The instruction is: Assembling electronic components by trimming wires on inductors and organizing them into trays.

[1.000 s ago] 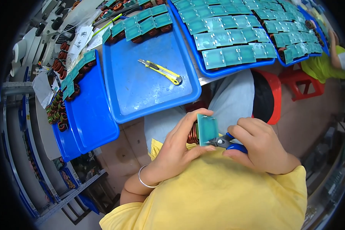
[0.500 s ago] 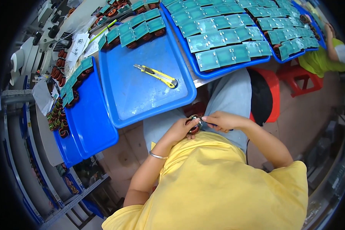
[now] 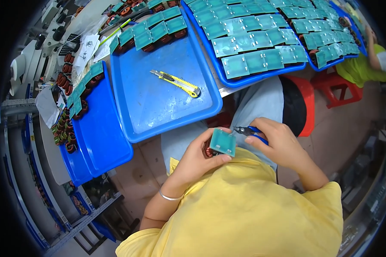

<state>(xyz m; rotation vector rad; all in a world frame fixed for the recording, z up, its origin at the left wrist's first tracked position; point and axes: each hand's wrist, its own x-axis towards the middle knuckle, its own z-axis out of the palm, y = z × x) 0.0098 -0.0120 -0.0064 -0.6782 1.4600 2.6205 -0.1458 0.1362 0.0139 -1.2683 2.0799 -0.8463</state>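
My left hand (image 3: 197, 155) grips a green circuit board (image 3: 223, 142) with a copper-wound coil (image 3: 208, 149) fixed beneath it, held over my lap. The board's flat green face is turned up toward me. In my right hand (image 3: 277, 140) is a pair of blue-handled cutting pliers (image 3: 254, 132); its dark jaws point left, close to the board's upper right corner. Whether the jaws touch the board I cannot tell. Ahead of my hands a yellow utility knife (image 3: 176, 82) lies in a blue tray (image 3: 135, 136).
Rows of similar boards fill another blue tray (image 3: 261, 75) at the far right. More blue trays (image 3: 105, 152) with boards and coils stand at the left, near some papers (image 3: 86, 50). A person (image 3: 360, 64) in a green top sits at the right by a red stool (image 3: 336, 85).
My left hand has turned the board so its green face shows, where the coil side showed before. My right hand has moved up and right, and the pliers now show plainly.
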